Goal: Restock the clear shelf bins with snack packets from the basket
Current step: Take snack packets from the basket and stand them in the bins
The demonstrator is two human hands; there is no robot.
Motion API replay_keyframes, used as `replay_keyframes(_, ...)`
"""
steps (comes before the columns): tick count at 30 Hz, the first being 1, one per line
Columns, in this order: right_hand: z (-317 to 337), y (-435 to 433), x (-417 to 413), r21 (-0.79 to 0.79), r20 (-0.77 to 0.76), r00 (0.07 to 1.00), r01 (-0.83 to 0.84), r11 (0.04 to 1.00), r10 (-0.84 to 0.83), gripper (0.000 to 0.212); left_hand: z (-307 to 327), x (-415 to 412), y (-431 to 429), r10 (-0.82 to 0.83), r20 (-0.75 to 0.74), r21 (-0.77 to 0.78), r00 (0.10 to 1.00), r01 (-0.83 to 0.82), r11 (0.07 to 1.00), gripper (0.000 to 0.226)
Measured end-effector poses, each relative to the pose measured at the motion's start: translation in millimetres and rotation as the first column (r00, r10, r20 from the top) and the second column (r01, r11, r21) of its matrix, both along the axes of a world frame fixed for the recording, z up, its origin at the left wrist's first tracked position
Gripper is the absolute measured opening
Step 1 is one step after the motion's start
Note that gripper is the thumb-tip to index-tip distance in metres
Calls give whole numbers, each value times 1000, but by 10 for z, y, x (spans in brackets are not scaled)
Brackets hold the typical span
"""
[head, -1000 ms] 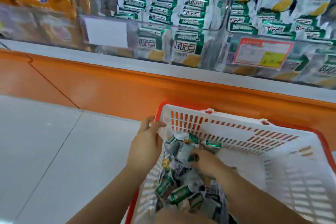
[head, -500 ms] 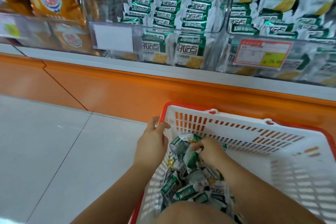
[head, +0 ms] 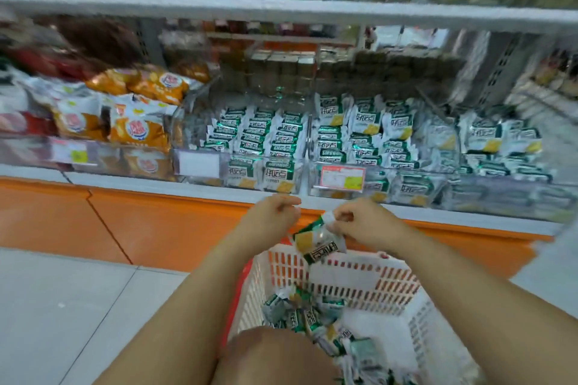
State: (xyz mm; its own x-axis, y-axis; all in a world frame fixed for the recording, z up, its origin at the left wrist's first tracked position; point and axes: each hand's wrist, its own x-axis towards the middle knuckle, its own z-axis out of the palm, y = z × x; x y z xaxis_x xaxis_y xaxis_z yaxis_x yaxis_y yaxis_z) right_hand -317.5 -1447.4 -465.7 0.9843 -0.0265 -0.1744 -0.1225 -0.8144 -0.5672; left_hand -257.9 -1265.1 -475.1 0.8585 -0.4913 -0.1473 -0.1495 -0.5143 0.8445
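My right hand (head: 359, 222) pinches a green-and-white snack packet (head: 316, 244) by its top, and it hangs above the far rim of the white, red-rimmed basket (head: 344, 275). My left hand (head: 275, 216) is raised beside it with curled fingers and holds nothing that I can see; contact with the packet's corner is unclear. Several more packets (head: 306, 319) lie in the basket's bottom. Ahead, the clear shelf bins (head: 250, 180) hold rows of the same green packets (head: 259, 134).
Orange snack bags (head: 140, 128) fill the bin to the left. A red price label (head: 342, 176) hangs on the right bin's front. An orange base panel (head: 156, 222) runs below the shelf. My knee (head: 272, 356) is against the basket's near side. Grey floor tiles lie at left.
Both hands have risen out of the basket toward the shelf. My right hand has lifted one packet; my left hand has left the basket rim. The view has tilted up.
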Motion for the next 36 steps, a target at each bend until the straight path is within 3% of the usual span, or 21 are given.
replay_keyframes(4, 544, -75, -170, 95, 154, 987, 41, 995, -55, 31, 389, -147, -198, -23, -119, -214, 993, -3, 977, 47)
replay_keyframes(8, 871, -163, -215, 180, 353, 919, 121, 976, -179, 18, 541, -235, -462, 28, -93, -358, 995, -59, 932, 25)
replay_keyframes(9, 934, -177, -217, 237, 401, 881, 164, 958, -250, 9, 573, -250, -543, 49, -119, -421, 992, -95, 902, 26)
replay_keyframes(10, 980, -194, -218, 308, 415, 846, 216, 926, -336, 13, 613, -279, -619, 67, -165, -487, 984, -140, 862, 30)
replay_keyframes(13, 995, -266, -193, 444, 272, 841, 321, 837, -467, 40, 633, -315, -796, 81, -323, -609, 943, -272, 745, 47)
replay_keyframes(15, 913, -280, -143, 453, 150, 877, 349, 820, -456, 57, 638, -280, -850, 44, -357, -612, 933, -269, 744, 53)
replay_keyframes(17, 872, -278, -56, 450, 129, 888, 343, 824, -441, 66, 673, -198, -864, 21, -324, -603, 946, -224, 766, 45)
replay_keyframes(19, 868, -311, 114, 483, 170, 886, 307, 820, -432, 61, 714, -60, -825, 118, -161, -540, 980, -187, 820, 23)
replay_keyframes(21, 868, -403, 372, 410, 256, 866, 304, 860, -428, 53, 702, 117, -734, 278, 14, -489, 960, -236, 840, 18)
replay_keyframes(23, 838, -529, 703, 214, 364, 847, 328, 920, -387, 50, 600, 292, -632, 392, 119, -428, 912, -309, 849, 25)
replay_keyframes(25, 782, -618, 1033, 40, 420, 853, 323, 946, -309, 50, 516, 388, -588, 398, 198, -302, 896, -331, 894, 31)
replay_keyframes(28, 687, -670, 1467, -153, 429, 882, 285, 946, -197, 49, 443, 443, -633, 320, 219, -203, 922, -278, 939, 35)
replay_keyframes(36, 533, -764, 2088, -440, 439, 886, 354, 825, -146, 23, 364, 541, -662, 337, 176, -210, 925, -299, 931, 38)
